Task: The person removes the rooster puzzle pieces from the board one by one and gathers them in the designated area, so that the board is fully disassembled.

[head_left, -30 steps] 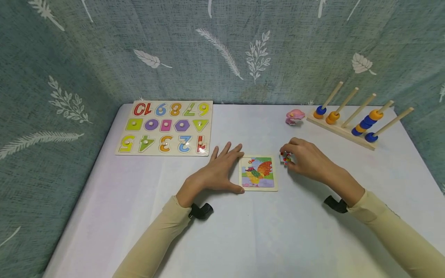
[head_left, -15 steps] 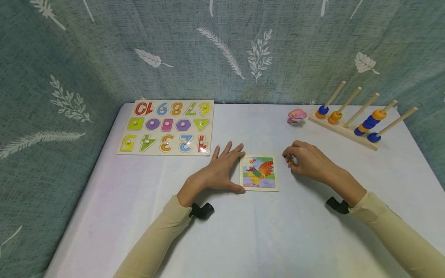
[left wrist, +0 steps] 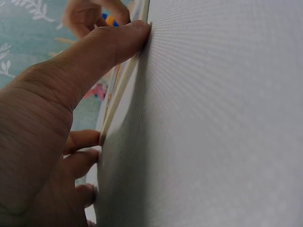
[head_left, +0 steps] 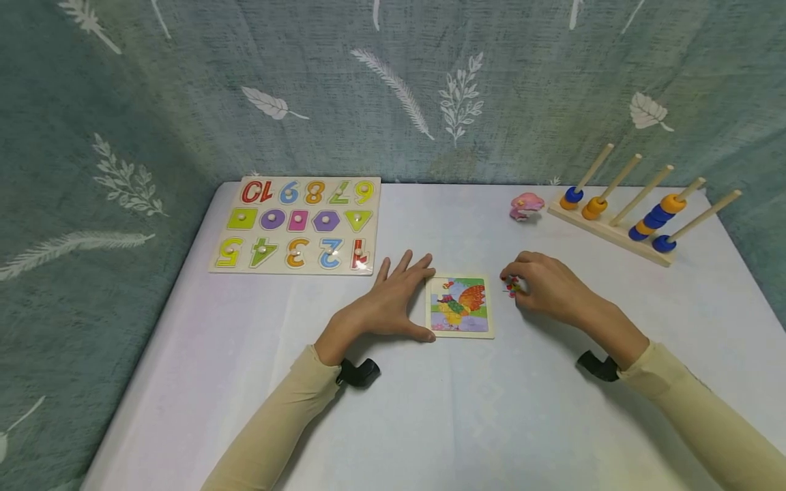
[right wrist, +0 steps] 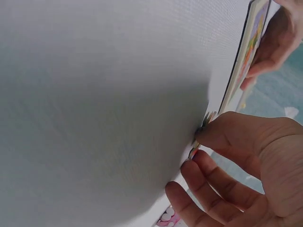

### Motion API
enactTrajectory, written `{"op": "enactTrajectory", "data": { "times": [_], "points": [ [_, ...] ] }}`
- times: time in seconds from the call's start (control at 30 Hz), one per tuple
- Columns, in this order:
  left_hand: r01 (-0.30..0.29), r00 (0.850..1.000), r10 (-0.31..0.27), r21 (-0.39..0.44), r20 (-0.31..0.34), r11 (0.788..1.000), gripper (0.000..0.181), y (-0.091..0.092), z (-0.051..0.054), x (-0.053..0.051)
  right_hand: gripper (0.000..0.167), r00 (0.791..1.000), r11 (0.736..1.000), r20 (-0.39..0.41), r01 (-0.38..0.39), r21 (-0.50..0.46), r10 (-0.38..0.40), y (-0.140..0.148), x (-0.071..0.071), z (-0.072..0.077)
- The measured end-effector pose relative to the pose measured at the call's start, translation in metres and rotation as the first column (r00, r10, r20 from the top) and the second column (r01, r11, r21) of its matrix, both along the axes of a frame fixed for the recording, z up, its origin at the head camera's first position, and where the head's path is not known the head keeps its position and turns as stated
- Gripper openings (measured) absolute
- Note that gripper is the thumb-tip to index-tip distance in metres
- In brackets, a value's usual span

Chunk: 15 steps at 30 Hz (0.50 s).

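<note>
A small square picture puzzle (head_left: 459,305) with a colourful bird in a pale wooden frame lies on the table. My left hand (head_left: 383,307) rests at its left side, fingers spread; the thumb and a finger touch the frame's left corners. In the left wrist view the thumb (left wrist: 123,40) presses against the frame's edge. To the puzzle's right, my right hand (head_left: 549,290) pinches a small red, green and white thing (head_left: 512,286) low over the table. In the right wrist view it looks like thin flat colourful pieces (right wrist: 193,151), mostly hidden by thumb and fingers.
A wooden number and shape board (head_left: 297,225) lies at the back left. A pink toy figure (head_left: 526,205) stands at the back, beside a bead rack (head_left: 614,235) with upright pegs and blue and orange beads. A patterned cloth wall (head_left: 331,129) borders the table.
My right hand has drawn slightly towards me and away from the puzzle, with the small colourful thing now more covered by its fingers. My left hand stays at the frame.
</note>
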<state>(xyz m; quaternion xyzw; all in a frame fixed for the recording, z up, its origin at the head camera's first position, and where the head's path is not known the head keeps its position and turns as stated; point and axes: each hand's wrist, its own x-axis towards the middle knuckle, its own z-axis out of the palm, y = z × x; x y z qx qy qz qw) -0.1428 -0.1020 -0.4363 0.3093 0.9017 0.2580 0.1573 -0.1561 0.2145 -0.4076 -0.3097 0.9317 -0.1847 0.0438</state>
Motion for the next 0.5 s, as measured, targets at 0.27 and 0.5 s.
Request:
{"op": "enactTrajectory", "data": {
  "times": [0.27, 0.5],
  "points": [
    [0.005, 1.0, -0.005, -0.004, -0.009, 1.0, 0.113, 0.0025, -0.0006, 0.0002, 0.03, 1.0, 1.0, 0.003, 0.006, -0.006, -0.006, 0.0025, 0.0023, 0.0012],
    [-0.001, 1.0, 0.001, -0.007, -0.013, 1.0, 0.113, 0.0002, 0.0004, 0.0009, 0.029, 0.999, 1.0, 0.021, 0.03, -0.008, -0.03, -0.0018, 0.0018, 0.0067]
  ]
}}
